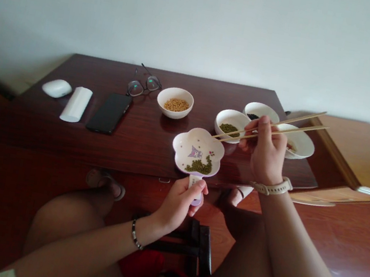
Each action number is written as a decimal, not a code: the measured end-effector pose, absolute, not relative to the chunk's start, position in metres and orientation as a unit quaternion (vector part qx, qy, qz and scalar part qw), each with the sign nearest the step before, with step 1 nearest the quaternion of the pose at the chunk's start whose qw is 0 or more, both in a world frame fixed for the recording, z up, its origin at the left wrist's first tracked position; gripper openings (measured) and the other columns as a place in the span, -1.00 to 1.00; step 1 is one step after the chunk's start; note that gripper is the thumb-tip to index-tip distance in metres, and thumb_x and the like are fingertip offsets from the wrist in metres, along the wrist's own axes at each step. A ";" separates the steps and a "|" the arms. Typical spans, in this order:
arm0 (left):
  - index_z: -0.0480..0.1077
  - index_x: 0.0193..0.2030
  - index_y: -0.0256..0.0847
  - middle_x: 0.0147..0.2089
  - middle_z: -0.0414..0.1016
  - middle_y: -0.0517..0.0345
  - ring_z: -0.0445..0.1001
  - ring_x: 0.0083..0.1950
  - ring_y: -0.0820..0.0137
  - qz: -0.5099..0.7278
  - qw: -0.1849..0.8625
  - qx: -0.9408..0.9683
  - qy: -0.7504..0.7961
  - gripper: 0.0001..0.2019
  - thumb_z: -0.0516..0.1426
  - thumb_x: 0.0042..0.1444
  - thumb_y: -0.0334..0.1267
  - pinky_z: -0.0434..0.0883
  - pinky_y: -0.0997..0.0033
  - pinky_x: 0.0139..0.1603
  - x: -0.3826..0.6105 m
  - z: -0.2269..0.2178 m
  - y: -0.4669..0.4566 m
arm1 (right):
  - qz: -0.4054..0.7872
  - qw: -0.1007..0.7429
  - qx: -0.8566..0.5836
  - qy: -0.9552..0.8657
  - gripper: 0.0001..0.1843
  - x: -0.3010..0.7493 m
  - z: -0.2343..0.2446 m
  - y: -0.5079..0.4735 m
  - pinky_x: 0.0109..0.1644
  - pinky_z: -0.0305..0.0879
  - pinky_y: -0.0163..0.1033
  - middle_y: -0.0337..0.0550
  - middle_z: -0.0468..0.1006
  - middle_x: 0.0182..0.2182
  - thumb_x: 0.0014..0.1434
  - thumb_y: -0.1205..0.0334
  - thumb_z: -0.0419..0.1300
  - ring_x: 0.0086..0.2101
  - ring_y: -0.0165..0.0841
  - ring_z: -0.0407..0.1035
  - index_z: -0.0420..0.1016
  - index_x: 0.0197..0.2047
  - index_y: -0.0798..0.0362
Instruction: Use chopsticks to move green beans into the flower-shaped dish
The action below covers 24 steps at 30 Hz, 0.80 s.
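My left hand [180, 203] is closed around the handle of a white flower-shaped dish [184, 144] with a purple edge and a cartoon print. Small green beans [200, 165] lie mostly along the dish's near side, with a few scattered singly. My right hand [265, 148] grips a pair of wooden chopsticks [296, 129]. Their tips are close to the dish's right rim; whether they pinch a bean is too small to tell. Just beyond the tips, a white bowl [222, 118] holds more green beans [228, 129].
A bowl of yellow beans [176, 105], glasses [144, 84], a black phone [108, 113], a white cylinder-like object [76, 104] and a rounded white object [57, 88] stand on the dark table [140, 149]. Behind my right hand are a bowl with black beans [263, 109] and another white bowl [304, 143].
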<state>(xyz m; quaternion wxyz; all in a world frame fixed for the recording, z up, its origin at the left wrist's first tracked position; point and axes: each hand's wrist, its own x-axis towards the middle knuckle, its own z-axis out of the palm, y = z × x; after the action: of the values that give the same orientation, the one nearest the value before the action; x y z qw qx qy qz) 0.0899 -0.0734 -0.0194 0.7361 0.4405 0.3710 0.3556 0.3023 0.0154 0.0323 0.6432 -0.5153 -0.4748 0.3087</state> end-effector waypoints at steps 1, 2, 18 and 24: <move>0.35 -0.22 -0.22 -0.58 0.24 0.35 0.16 -0.59 0.55 0.356 0.737 0.440 0.371 -0.61 0.10 0.41 0.10 0.07 0.54 -0.55 0.090 -0.020 -0.073 | 0.316 0.626 -0.520 -0.487 -0.54 0.300 0.033 0.013 -0.59 0.20 -0.33 -0.27 0.44 -0.62 0.44 -0.18 0.17 -0.64 -0.46 0.32 0.55 -0.32 -0.01; 0.35 -0.23 -0.22 -0.58 0.24 0.35 0.16 -0.59 0.56 0.357 0.737 0.439 0.370 -0.61 0.10 0.41 0.10 0.07 0.54 -0.55 0.090 -0.020 -0.073 | 0.320 0.609 -0.526 -0.500 -0.54 0.299 0.034 0.011 -0.58 0.21 -0.33 -0.27 0.45 -0.62 0.45 -0.18 0.17 -0.64 -0.46 0.32 0.55 -0.32 -0.01; 0.35 -0.24 -0.23 -0.60 0.24 0.36 0.16 -0.60 0.56 0.363 0.734 0.443 0.366 -0.62 0.10 0.42 0.07 0.07 0.53 -0.55 0.090 -0.020 -0.072 | 0.308 0.501 -0.556 -0.588 -0.46 0.299 0.029 0.010 -0.59 0.20 -0.33 -0.25 0.50 -0.65 0.46 -0.25 0.11 -0.66 -0.45 0.33 0.55 -0.33 0.01; 0.35 -0.23 -0.22 -0.60 0.24 0.37 0.16 -0.60 0.56 0.360 0.734 0.445 0.367 -0.63 0.10 0.43 0.07 0.07 0.53 -0.55 0.091 -0.021 -0.072 | 0.318 0.509 -0.556 -0.575 -0.46 0.299 0.027 0.011 -0.59 0.22 -0.33 -0.23 0.52 -0.64 0.44 -0.25 0.13 -0.66 -0.44 0.33 0.54 -0.33 0.01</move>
<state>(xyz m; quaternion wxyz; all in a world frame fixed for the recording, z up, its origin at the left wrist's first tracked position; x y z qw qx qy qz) 0.0909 -0.0720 -0.0207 0.7336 0.4448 0.3669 0.3597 0.2988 0.0110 0.0270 0.5092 -0.5556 -0.5751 0.3181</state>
